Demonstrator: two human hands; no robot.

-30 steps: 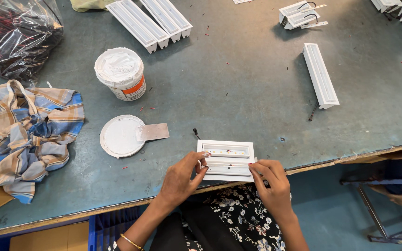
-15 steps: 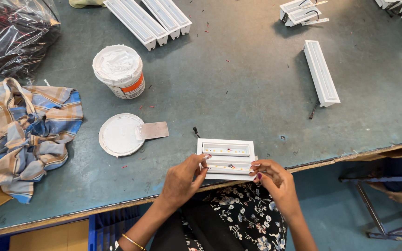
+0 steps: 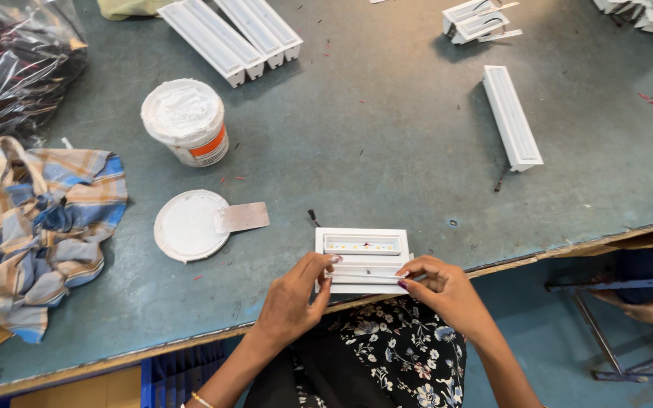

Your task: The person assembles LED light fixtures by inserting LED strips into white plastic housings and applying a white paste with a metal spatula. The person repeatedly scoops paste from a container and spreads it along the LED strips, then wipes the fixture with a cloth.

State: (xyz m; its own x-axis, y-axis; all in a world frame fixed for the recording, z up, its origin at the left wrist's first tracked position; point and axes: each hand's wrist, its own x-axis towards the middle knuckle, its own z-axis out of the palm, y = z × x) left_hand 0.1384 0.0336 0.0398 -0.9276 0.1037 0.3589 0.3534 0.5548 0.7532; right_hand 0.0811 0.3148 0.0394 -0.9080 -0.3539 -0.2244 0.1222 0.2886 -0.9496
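A white rectangular light fixture [image 3: 363, 246] with a strip of small lamps in its recess lies at the near edge of the grey-green table [image 3: 387, 143]. My left hand [image 3: 293, 296] pinches a thin white strip [image 3: 364, 275] along the fixture's near side at its left end. My right hand [image 3: 440, 291] pinches the same strip at its right end. Both hands reach from below the table edge.
A white paste tub [image 3: 186, 121], its lid [image 3: 187, 224] and a metal scraper [image 3: 242, 217] sit to the left. A checked cloth [image 3: 35, 219] and a plastic bag [image 3: 17, 64] lie far left. Long white housings [image 3: 228, 34], another one [image 3: 512, 115] and small white parts [image 3: 478, 19] lie farther back. Another person's hand [image 3: 644, 306] shows at right.
My fingers have shifted slightly along the thin strip at the fixture's near side; the fixture has stayed in place. The view has drifted a little.
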